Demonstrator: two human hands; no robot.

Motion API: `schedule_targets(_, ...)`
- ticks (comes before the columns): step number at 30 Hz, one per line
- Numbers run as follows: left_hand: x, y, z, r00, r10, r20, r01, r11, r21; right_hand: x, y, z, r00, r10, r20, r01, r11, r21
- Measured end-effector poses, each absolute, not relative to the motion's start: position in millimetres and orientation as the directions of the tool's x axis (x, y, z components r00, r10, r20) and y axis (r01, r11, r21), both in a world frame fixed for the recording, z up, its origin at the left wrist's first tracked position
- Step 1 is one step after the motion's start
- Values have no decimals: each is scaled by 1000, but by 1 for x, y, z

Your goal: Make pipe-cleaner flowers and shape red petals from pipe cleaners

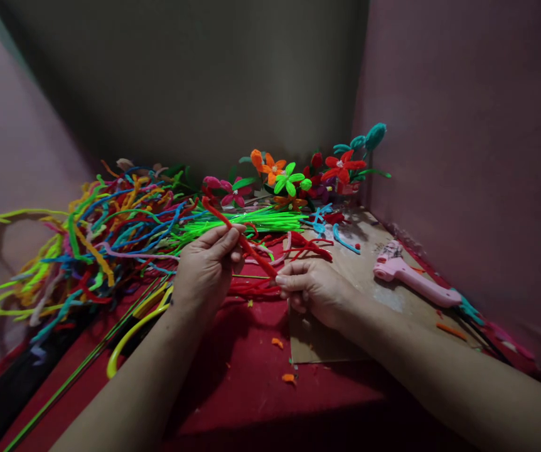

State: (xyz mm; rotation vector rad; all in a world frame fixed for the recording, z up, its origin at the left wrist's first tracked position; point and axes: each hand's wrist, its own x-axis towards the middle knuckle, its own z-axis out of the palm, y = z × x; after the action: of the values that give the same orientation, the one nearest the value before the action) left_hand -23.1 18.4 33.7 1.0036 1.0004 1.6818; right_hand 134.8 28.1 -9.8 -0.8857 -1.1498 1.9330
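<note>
A red pipe cleaner (257, 256) runs slantwise between my two hands, above the red table. My left hand (211, 257) pinches it partway along, and its upper end sticks out past the thumb. Its lower right end is held in the closed fingertips of my right hand (310, 285). More red pipe cleaners (256, 289) lie just under and behind my hands. Beyond them is a bundle of bright green pipe cleaners (261, 220). The right hand is over the edge of a cardboard sheet (317, 345).
A large tangle of coloured pipe cleaners (110, 226) fills the left. Fuzzy flowers (289, 179) stand along the back. A pink glue gun (412, 276) rests on the cardboard at right. Yellow-handled tool (129, 339) lies by my left forearm; orange scraps (289, 378) dot the table.
</note>
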Motion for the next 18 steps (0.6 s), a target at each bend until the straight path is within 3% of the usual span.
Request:
schedule_targets(7, -25, 22, 32, -178, 972, 153, -366, -210, 907, 135, 29, -12, -520, 836, -174, -254, -346, -903)
schedule_targets(14, -24, 22, 25, 30, 999, -32, -362, 41, 931, 134, 29, -11, -496, 853, -160, -314, -349, -883)
schedule_targets(18, -23, 23, 22, 5, 1000, 9, -421, -7, 907, 134, 30, -10, -489, 858, -157, -328, -347, -879)
